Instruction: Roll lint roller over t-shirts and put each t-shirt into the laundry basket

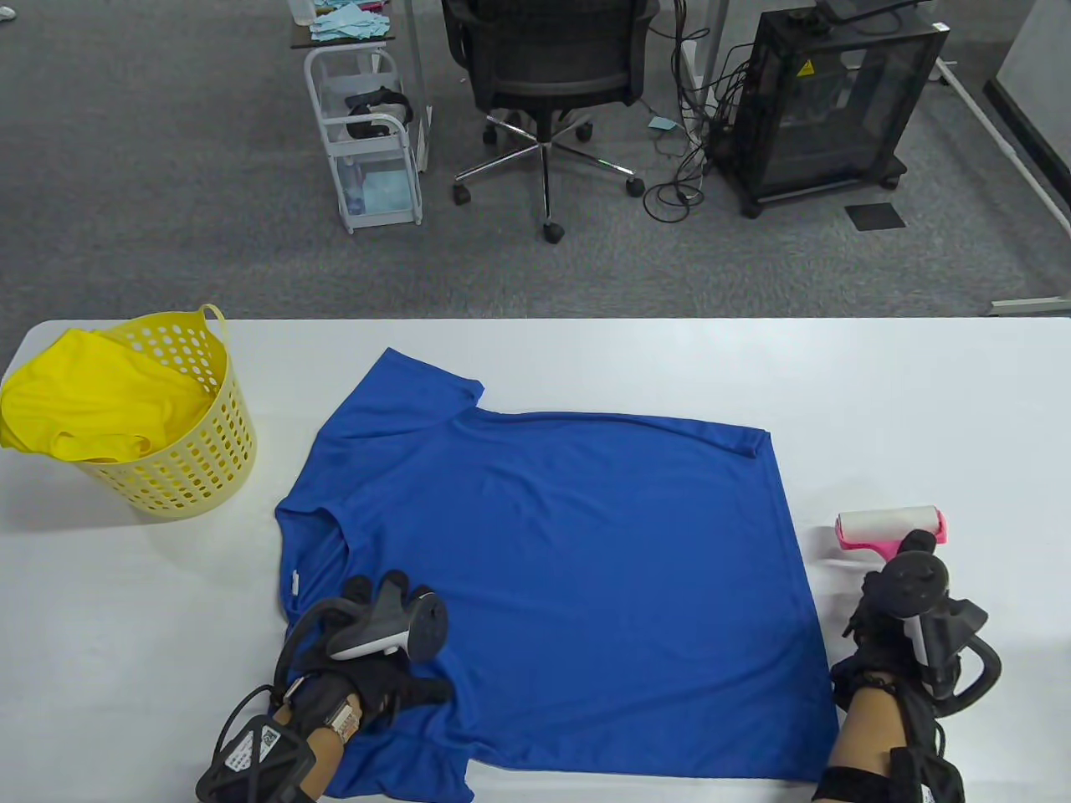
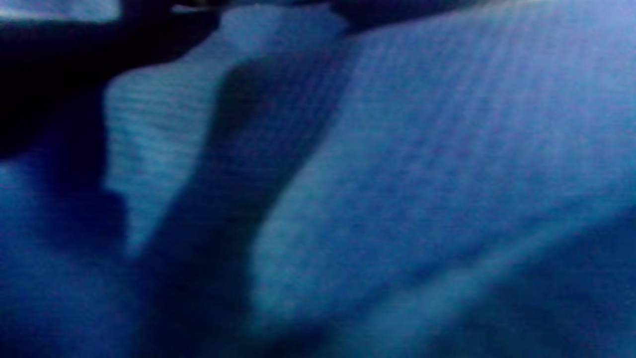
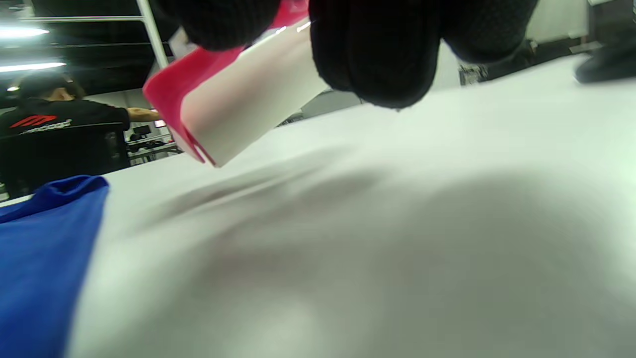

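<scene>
A blue t-shirt (image 1: 552,577) lies spread flat in the middle of the white table (image 1: 878,393). My left hand (image 1: 385,669) rests flat on its near left part, by the collar and sleeve; the left wrist view shows only blurred blue fabric (image 2: 397,174). A yellow t-shirt (image 1: 92,401) fills the yellow laundry basket (image 1: 219,393) at the far left. Right of the blue shirt, my right hand (image 1: 908,556) grips the pink lint roller (image 1: 891,529) by its handle. In the right wrist view my gloved fingers (image 3: 377,54) curl over the roller (image 3: 238,99), which tilts just above the table (image 3: 397,223).
On the floor beyond the table's far edge stand an office chair (image 1: 544,75), a white cart (image 1: 368,142) and a black cabinet (image 1: 828,100). A person in a black shirt (image 3: 59,119) sits far off in the right wrist view.
</scene>
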Action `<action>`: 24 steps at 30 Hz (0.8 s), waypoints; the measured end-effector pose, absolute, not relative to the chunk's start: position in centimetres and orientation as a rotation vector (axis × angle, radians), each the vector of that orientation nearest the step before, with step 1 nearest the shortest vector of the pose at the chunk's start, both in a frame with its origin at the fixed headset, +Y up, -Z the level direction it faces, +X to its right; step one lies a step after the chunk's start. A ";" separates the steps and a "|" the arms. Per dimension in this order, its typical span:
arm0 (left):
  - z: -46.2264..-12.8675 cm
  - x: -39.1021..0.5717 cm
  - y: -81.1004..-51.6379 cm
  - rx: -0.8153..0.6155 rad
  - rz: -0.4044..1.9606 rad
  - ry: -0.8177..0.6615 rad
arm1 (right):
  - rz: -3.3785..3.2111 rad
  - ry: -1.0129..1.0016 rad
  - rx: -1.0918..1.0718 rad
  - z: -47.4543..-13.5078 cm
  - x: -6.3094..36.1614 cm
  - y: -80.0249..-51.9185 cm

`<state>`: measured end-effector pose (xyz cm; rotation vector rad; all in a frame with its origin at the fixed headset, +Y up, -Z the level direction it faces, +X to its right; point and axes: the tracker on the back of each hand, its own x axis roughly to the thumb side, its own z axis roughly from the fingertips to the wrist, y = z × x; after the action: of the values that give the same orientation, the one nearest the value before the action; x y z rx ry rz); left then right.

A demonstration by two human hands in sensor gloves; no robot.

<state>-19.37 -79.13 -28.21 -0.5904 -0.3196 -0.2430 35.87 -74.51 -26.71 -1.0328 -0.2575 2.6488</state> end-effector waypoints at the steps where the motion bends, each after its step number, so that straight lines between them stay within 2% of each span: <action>1: -28.2 -19.4 -79.1 -0.590 -0.243 -0.318 | 2.617 -0.246 -1.049 -26.5 36.3 -74.8; 5: -28.1 -19.4 -79.1 -0.584 -0.242 -0.313 | 2.556 -0.161 -1.103 -26.5 37.0 -75.9; 10: -28.1 -19.4 -79.2 -0.582 -0.240 -0.310 | 2.597 0.038 -1.124 -26.8 36.5 -76.6; 13: -28.0 -19.4 -79.2 -0.582 -0.230 -0.310 | 2.613 -0.032 -1.116 -26.5 36.1 -75.8; 16: -28.1 -19.5 -78.8 -0.574 -0.197 -0.317 | 2.582 -0.204 -0.955 -26.3 34.7 -73.7; 18: -28.2 -19.0 -77.3 -0.476 -0.173 -0.348 | 2.566 -0.282 -0.740 -26.3 32.6 -72.2; 21: -28.6 -17.0 -75.3 -0.306 -0.139 -0.398 | 2.593 -0.279 -0.506 -26.5 29.0 -71.2; 24: -29.6 -14.0 -74.9 -0.320 -0.185 -0.468 | 2.630 -0.162 -0.298 -27.1 25.2 -71.5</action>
<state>-13.99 -74.92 -29.63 -0.3195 -0.4682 -0.1847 25.16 -71.47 -27.11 -0.2980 -0.1622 2.6304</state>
